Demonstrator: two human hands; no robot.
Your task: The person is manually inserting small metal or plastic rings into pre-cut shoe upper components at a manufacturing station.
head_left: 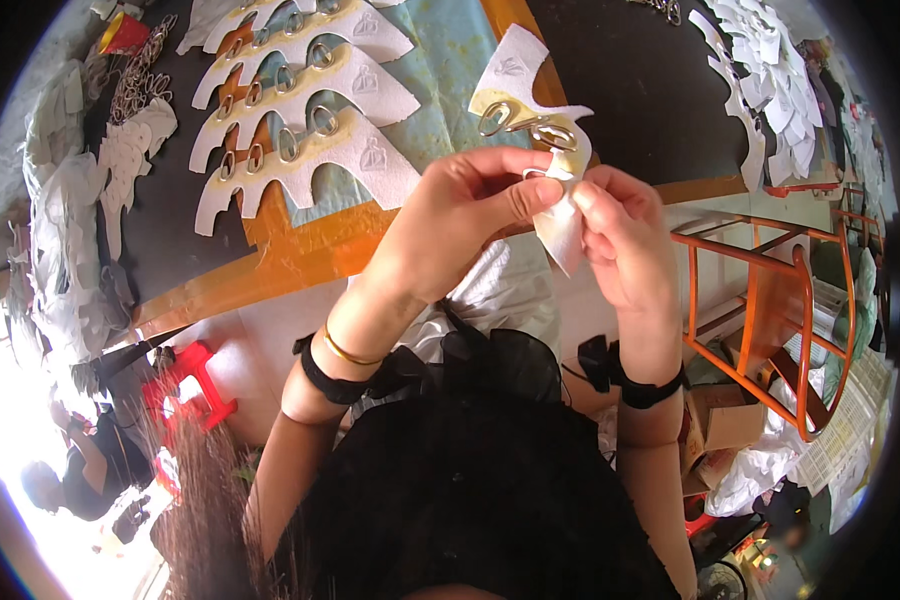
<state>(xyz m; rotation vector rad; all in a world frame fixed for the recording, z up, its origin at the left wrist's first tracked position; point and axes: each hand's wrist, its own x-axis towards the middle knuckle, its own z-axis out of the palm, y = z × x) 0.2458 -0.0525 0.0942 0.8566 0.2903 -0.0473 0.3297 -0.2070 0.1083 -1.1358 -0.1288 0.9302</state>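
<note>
Above the table's front edge, my left hand (440, 215) and my right hand (625, 225) both pinch a curved white fabric piece (515, 78) with a printed mark at its upper end. Yellowish stains run along its inner edge, where oval metal rings (497, 118) hang. My fingertips close on a narrow, folded-over strip at the piece's lower part, and a pointed white end hangs below them. The fingers partly hide a ring there. Left of my hands, similar white pieces (345, 155) lie in overlapping rows, each with several metal rings along its notched edge.
A stained blue sheet (445, 45) and brown tape (280, 268) cover parts of the dark table. Chained rings (142, 85) and a red-yellow cup (122, 35) sit at left. White pieces (770, 80) pile up at right. A wooden chair (800, 320) and red stool (195, 385) flank me.
</note>
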